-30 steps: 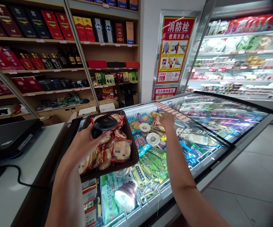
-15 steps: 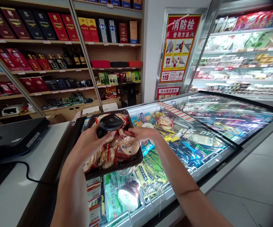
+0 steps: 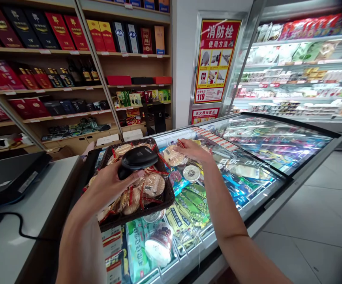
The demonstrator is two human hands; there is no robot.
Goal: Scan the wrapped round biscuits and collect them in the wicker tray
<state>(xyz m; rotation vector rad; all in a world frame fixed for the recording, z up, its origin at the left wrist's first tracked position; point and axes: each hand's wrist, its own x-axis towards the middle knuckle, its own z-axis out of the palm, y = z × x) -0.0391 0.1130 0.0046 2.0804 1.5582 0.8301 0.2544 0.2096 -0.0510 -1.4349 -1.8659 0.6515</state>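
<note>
My left hand (image 3: 107, 183) is closed around a black handheld barcode scanner (image 3: 139, 157), held over a dark woven basket (image 3: 167, 200). The basket is filled with round pastries (image 3: 153, 184) in clear wrappers with red edges. To the right of the basket, my right hand (image 3: 193, 150) pinches a wrapped pastry (image 3: 173, 156) by its red wrapper edge, above the freezer's glass top. Another wrapped pastry lies partly hidden behind that hand.
Beneath the basket is a chest freezer (image 3: 258, 227) with colourful ice cream packs and cups (image 3: 159, 244) under glass. A white counter (image 3: 42, 197) with a black device (image 3: 11, 177) and cable stands left. Shelves of boxes and a fire-hydrant sign (image 3: 216, 59) are behind.
My right hand has moved from the basket up and to the right, taking a wrapped pastry out with it. My left hand still holds the scanner above the basket. The view has shifted slightly.
</note>
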